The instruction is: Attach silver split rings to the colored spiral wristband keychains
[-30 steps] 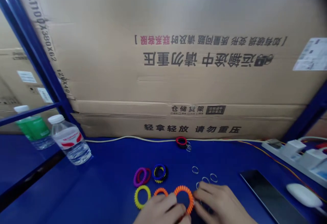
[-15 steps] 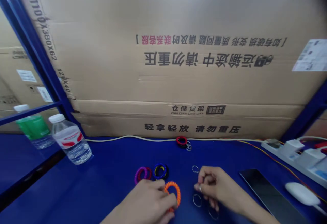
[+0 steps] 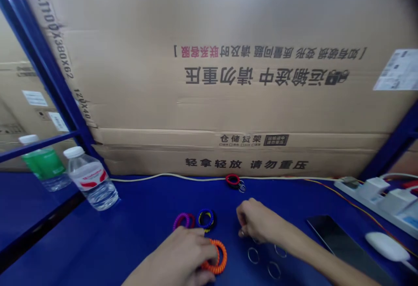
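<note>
My left hand (image 3: 183,255) is closed on an orange coil wristband (image 3: 218,257) just above the blue table (image 3: 140,229). To its right, my right hand (image 3: 257,224) is curled in a pinch with its fingertips down on the table; what they grip is too small to name. Three loose metal key rings (image 3: 253,255) lie just in front of that hand. A purple coil band (image 3: 183,220) and a blue-and-yellow one (image 3: 205,218) lie behind my left hand. A red coil band with a key ring (image 3: 233,180) rests near the cardboard.
Large cardboard boxes (image 3: 228,81) wall off the back. Two water bottles (image 3: 89,183) stand at the left by a blue shelf post (image 3: 48,68). A dark phone (image 3: 336,238), a white mouse (image 3: 385,247) and a power strip (image 3: 379,192) lie at the right. A white cable (image 3: 170,176) runs along the boxes.
My right hand has moved back and to the left, off the key rings, which now lie in the open. My left hand has stayed on the orange band, shifting it slightly.
</note>
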Action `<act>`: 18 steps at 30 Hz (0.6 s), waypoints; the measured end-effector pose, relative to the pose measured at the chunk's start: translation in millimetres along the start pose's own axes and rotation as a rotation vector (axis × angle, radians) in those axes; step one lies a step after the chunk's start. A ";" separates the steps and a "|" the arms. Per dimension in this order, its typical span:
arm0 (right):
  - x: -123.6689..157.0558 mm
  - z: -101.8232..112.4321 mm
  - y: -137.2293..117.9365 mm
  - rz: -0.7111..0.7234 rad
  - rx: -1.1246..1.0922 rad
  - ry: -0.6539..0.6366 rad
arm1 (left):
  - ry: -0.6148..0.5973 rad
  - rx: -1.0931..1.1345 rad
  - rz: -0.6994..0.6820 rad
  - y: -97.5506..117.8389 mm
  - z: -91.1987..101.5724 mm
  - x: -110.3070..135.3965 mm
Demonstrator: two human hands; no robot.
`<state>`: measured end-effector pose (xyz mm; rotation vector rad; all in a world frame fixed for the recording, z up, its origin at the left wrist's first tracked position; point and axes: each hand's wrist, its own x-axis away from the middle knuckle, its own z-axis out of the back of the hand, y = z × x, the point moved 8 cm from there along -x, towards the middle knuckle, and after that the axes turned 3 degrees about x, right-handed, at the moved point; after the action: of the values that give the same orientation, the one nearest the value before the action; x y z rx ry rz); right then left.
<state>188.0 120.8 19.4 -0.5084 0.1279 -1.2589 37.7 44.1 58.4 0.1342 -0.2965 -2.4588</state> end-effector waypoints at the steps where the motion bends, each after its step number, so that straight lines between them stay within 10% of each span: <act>1: 2.4 1.4 -5.1 0.025 0.040 0.017 | 0.020 0.010 0.001 -0.2 2.7 0.8; 18: 30.2 -17.5 -41.8 0.195 0.603 0.121 | 0.059 0.091 0.014 -6.8 17.8 -16.4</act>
<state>154.5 78.6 27.5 0.0995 -0.1000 -1.0690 43.5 62.7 74.3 0.2426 -0.3828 -2.4230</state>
